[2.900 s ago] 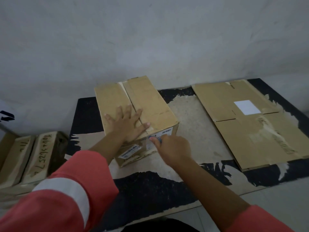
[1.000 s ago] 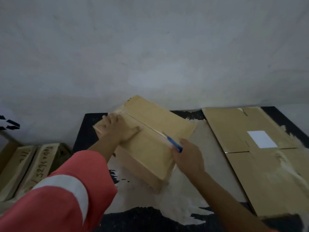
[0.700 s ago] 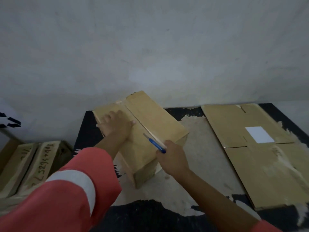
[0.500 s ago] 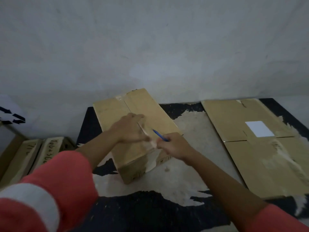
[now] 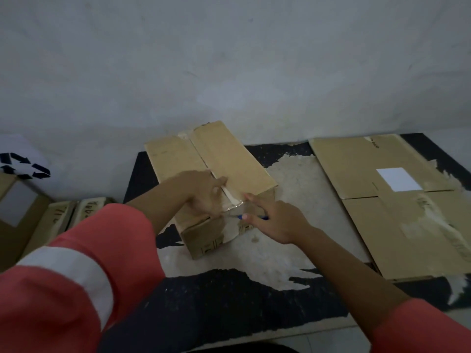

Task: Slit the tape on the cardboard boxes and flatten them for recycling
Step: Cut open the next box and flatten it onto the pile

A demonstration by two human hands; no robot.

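A closed brown cardboard box [image 5: 229, 159] lies on the worn black table [image 5: 229, 296], its taped centre seam running toward me. My left hand [image 5: 204, 193] sits on the near end of the seam, where its fingers pinch a strip of clear tape [image 5: 230, 197] lifted off the flaps. My right hand [image 5: 274, 219] is at the box's near right corner and holds a blue-handled cutter [image 5: 251, 217], with the index finger stretched out onto the box top. The blade tip points left, under the lifted tape.
A flattened cardboard box [image 5: 382, 200] with a white label lies on the right half of the table. Several more boxes [image 5: 53, 220] stand on the floor at the left, below a recycling sign [image 5: 23, 165]. A grey wall rises directly behind the table.
The box was turned and set flat again. My left hand went from pressing the far top to pinching the tape at the near end. My right hand came down to the near corner with the cutter.
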